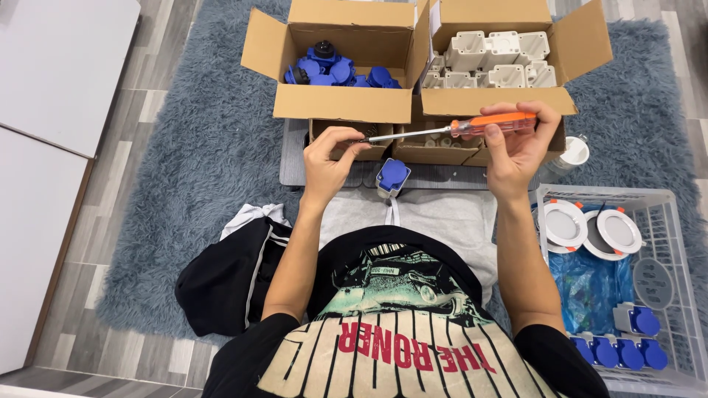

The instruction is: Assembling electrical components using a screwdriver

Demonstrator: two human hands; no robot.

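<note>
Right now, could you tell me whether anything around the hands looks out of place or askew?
Nothing looks damaged or spilled. The one loose item is a blue-capped socket part lying alone on the mat below the screwdriver, away from the blue parts in the open box. The right hand holds the screwdriver's orange handle; the left hand pinches its tip.

Left hand (327, 158) raised, forearm bare and extended forward, fingertips pinched together at thumb level. Right hand (516, 151) raised at similar height, palm toward the body, fingers curled and closed in a grip, thumb uppermost. Both elbows bent near the torso.
</note>
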